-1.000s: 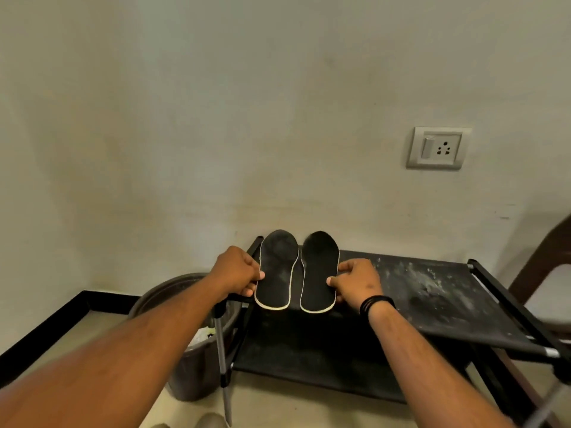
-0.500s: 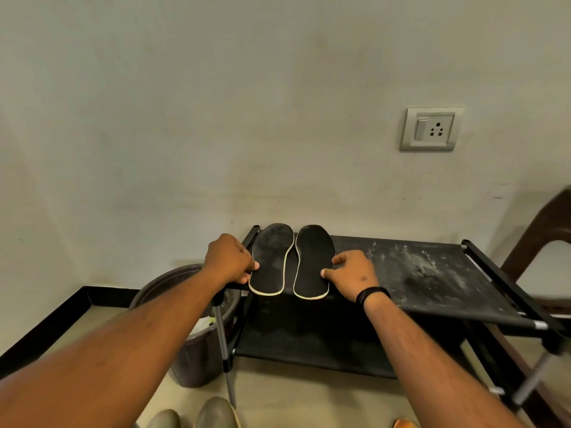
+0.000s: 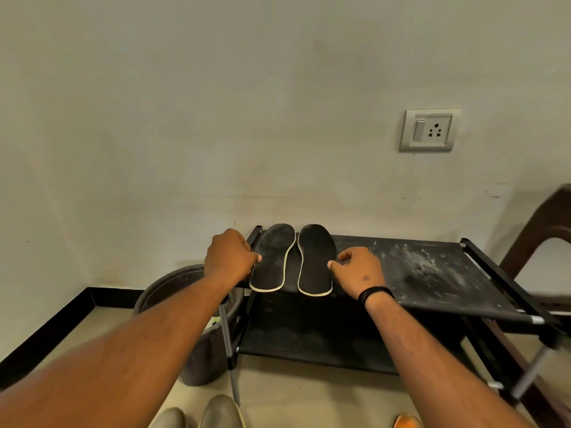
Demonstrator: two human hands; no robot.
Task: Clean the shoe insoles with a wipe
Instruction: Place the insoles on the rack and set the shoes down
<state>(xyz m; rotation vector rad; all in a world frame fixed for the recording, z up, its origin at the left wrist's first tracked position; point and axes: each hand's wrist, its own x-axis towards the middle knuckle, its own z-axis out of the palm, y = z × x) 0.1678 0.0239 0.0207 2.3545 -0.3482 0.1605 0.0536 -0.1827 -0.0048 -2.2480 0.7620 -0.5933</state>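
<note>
A person's two hands settle a pair of black shoe insoles on the top shelf of a dusty black rack, at centre frame. Nearest the camera, at 6 o'clock, the toes of grey shoes and a sliver of something orange show on the floor. Above them the forearms reach forward and well apart. The left hand curls at the outer edge of the left insole, thumb tip on its rim; whether it truly pinches the insole or only steadies it cannot be told. The right hand, a black band at its wrist, rests its bent fingertips against the outer edge of the right insole.

No wipe is in view, so the cleaning appears either finished or not yet begun. The likely risks: both heels slightly overhang the shelf's front edge, so a nudge could tip them to the lower shelf; and the shelf's pale grime could soil the insoles' undersides.

At 8 o'clock a dark bin stands just beside the rack's leg. At 3 o'clock a brown chair crowds the rack's far end. Beyond, at 1 o'clock, a wall socket sits on the plain wall.
</note>
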